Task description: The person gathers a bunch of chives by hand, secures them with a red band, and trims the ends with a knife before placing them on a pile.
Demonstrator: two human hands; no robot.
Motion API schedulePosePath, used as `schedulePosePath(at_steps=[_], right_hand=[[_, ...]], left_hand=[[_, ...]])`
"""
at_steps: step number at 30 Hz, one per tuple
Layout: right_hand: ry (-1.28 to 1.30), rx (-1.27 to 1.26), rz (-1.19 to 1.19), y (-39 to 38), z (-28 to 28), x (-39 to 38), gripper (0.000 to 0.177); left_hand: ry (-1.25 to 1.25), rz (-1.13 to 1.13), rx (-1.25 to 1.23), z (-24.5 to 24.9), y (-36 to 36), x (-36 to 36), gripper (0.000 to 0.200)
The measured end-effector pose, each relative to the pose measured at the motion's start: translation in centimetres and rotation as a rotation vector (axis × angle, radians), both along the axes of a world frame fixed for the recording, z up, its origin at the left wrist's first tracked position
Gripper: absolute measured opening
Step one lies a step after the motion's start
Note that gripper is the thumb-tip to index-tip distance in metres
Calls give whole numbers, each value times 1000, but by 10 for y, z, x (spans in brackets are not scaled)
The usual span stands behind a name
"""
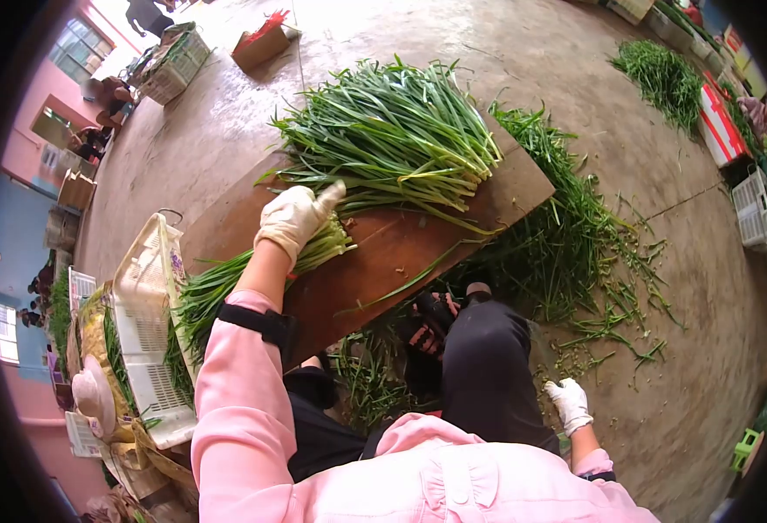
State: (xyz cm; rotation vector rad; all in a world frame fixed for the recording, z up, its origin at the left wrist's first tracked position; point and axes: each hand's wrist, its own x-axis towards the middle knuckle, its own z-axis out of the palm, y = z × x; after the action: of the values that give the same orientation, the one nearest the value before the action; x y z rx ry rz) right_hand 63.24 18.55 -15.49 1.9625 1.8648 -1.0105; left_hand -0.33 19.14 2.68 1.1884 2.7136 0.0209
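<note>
My left hand (292, 220), in a whitish glove, is over the board beside a smaller bunch of garlic chives (318, 248). One digit stretches toward the large pile; the hand looks open, though its underside is hidden. That bunch runs beneath my forearm, with a spot of red at its middle. A large heap of garlic chives (392, 144) lies on the brown board (348, 301), pale stem ends to the right. Down by my right knee, my right hand (569, 405) hangs gloved, fingers apart and apparently holding nothing.
A white plastic crate (152, 327) stands left of the board. Loose leaves (566, 235) litter the floor at right and around my feet. A cardboard box (261, 45) sits beyond the board. Other people (115, 98) are at far left; a green stool (747, 451) is at right.
</note>
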Motion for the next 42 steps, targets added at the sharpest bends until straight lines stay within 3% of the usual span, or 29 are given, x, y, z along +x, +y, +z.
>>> schedulePosePath(at_steps=[2,4,6,7,8,10,11,12,13,14,17,19,20,22,24,26,29,30,34,36,38,39,40,41,42], right_hand=[[-1,13,4,2,-3,3,51],[19,-27,-3,3,-8,6,51],[118,-25,22,2,-1,2,48],[142,173,468,-4,-39,25,46],[190,129,422,-2,-27,17,47],[262,135,282,-1,-31,12,56],[204,-53,55,8,5,-4,59],[335,-97,-121,9,19,-9,59],[356,13,-33,8,17,-10,59],[368,-124,-139,15,38,-17,59],[514,-114,-273,14,68,-24,56],[433,41,-110,22,102,-30,52],[447,81,-120,25,140,-37,52],[609,168,-140,35,203,-53,52],[656,178,-174,39,247,-63,51],[755,481,-106,51,246,-69,43],[583,660,-80,63,249,-73,38],[543,681,-92,66,248,-82,40],[469,1214,80,81,252,-133,35],[406,1259,111,86,262,-168,36],[406,1179,201,89,254,-202,44],[429,1064,255,84,260,-217,43],[528,1129,388,84,254,-232,39],[639,970,323,80,256,-249,38],[757,787,270,72,257,-269,36]], left_hand=[[-319,180,267,7,1,-25,98],[-693,273,474,7,-17,-49,74],[-931,96,531,22,-41,-43,69],[-1004,-47,492,31,-48,-28,81],[-1031,-158,443,37,-48,-10,100],[-944,-231,314,59,-44,40,125],[-758,-315,302,35,-47,33,133],[-551,-362,308,12,-49,22,142],[-435,-326,283,2,-51,18,143],[-312,-273,257,-8,-50,13,144],[-230,-223,263,-39,-52,-6,153],[-146,-251,278,-48,-56,-7,151],[-61,-260,280,-50,-57,-6,150],[-128,-191,292,-53,-56,-2,145],[62,-247,298,-60,-62,-3,143],[-17,-210,315,-57,-64,0,143],[-221,-189,341,-42,-79,13,144],[-223,-179,335,-37,-86,16,144],[-137,-208,260,-30,-102,25,145],[-138,-206,267,-20,-103,38,145],[-153,-393,346,19,-102,66,57],[-179,-353,231,16,-100,59,100],[-134,-302,258,-10,-98,35,119],[-86,-244,275,-42,-100,18,140],[-192,-271,352,-34,-96,23,136]])
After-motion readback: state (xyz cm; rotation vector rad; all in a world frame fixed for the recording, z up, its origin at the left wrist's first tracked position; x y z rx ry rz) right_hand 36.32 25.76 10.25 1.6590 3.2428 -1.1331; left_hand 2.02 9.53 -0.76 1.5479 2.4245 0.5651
